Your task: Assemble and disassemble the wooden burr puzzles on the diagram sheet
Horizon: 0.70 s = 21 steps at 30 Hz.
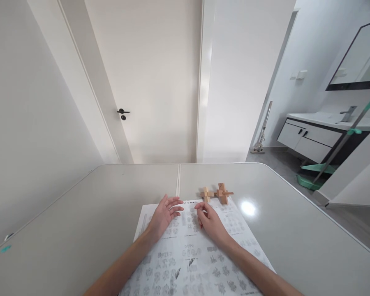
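Note:
A large printed sheet point(175, 271) with rows of small grey diagrams lies on the table under both forearms. My left hand point(164, 214) is over its upper left part, fingers spread and slightly bent, holding nothing. Over the upper middle of the sheet is my right hand point(208, 218), its fingers curled in loosely; I see nothing in them. Just beyond it, by the sheet's top edge, stand two wooden interlocking puzzles: a small pale one point(206, 194) and a larger reddish-brown one point(223, 193). Neither hand touches them.
The grey table point(80, 222) has a seam down its middle and rounded far corners. Behind it is a white door point(151, 82) with a black handle point(122, 112). To the right are a washbasin cabinet point(311, 135), a mop point(263, 133) and a green dustpan point(310, 181).

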Each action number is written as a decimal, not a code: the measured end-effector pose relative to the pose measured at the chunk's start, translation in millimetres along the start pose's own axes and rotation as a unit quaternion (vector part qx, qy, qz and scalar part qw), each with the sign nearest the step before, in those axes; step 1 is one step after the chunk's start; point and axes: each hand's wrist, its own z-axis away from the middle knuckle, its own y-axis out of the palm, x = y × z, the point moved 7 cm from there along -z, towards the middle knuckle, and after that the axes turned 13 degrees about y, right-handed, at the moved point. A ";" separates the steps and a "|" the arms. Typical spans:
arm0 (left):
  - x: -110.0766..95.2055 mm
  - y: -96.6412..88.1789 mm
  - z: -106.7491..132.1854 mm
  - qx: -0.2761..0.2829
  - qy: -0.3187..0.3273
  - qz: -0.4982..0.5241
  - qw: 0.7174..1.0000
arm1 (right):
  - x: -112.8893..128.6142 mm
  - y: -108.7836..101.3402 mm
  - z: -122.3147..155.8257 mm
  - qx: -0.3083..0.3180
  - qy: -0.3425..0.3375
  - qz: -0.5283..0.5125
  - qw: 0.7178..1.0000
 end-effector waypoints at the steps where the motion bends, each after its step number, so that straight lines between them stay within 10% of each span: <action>1: 0.0 0.1 0.2 -0.003 -0.002 0.003 1.000 | 0.0 -0.2 -0.2 0.000 -0.001 -0.005 1.000; 21: -3.1 0.9 0.1 -0.014 -0.013 0.012 1.000 | 2.1 -2.5 1.8 -0.009 0.034 -0.010 0.999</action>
